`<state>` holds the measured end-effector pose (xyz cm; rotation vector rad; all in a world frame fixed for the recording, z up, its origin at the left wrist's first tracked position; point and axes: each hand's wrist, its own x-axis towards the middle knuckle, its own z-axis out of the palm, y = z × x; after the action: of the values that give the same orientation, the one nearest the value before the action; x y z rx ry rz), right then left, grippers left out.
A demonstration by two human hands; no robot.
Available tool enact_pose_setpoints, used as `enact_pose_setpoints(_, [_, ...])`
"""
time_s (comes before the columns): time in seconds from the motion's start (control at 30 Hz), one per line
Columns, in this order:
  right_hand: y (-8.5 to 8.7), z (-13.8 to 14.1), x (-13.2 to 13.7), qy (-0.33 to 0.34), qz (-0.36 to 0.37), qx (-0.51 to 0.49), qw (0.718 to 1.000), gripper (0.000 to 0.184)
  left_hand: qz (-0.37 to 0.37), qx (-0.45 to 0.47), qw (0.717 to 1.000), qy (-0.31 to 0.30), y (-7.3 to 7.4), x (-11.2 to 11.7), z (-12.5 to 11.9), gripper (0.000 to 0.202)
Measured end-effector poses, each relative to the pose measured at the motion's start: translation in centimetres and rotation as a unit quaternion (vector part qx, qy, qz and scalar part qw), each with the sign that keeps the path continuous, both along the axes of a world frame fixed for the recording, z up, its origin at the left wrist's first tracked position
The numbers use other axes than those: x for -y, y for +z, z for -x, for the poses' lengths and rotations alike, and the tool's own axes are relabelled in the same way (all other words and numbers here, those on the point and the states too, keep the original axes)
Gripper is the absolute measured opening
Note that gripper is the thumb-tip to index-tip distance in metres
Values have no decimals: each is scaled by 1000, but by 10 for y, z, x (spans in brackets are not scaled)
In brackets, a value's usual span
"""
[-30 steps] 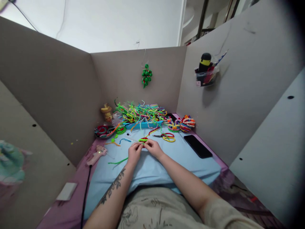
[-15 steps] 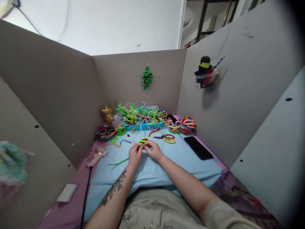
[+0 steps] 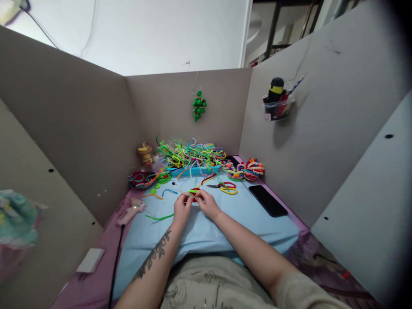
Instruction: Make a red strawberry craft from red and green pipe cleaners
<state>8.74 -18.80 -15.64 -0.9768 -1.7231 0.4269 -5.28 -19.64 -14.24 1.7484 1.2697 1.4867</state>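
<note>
My left hand and my right hand meet over the middle of the light blue cloth. Between their pinched fingertips is a small red and green pipe cleaner piece, partly covered by the fingers. Both hands are closed on it. A loose green pipe cleaner lies by my left wrist, and a short blue one rests to the upper left. Scissors with red and yellow handles lie beyond my right hand.
A blue tray heaped with pipe cleaners stands at the back. To the right are a black phone and colourful woven pieces. A pink glue gun with a black cord lies left. Grey panels surround the table.
My right fingertips have shifted slightly apart from the left ones, showing more of the red piece. The view has tilted a little; everything else stays put.
</note>
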Motion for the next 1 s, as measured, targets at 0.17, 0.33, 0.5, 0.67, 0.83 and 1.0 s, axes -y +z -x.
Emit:
enact_pose_setpoints(0.17, [-1, 1, 0, -3, -21, 14, 1000, 8, 28, 2, 1000, 6, 1, 0, 0, 17])
enact_pose_setpoints(0.33, [-3, 0, -1, -8, -30, 16, 999, 7, 35, 12, 999, -10, 7, 3, -2, 19])
enact_pose_setpoints(0.5, [-2, 0, -1, -10, -29, 21, 999, 9, 21, 16, 1000, -13, 4, 3, -3, 16])
enact_pose_setpoints(0.67, [0, 1, 1, 3, -30, 18, 999, 10, -32, -28, 999, 5, -3, 1, -2, 14])
enact_pose_setpoints(0.83, [1, 2, 2, 16, -21, 20, 999, 11, -55, -58, 997, 9, -4, 3, -2, 13])
enact_pose_setpoints(1.0, [0, 2, 3, 25, -7, 11, 1000, 13, -49, -56, 997, -7, -2, 2, -2, 14])
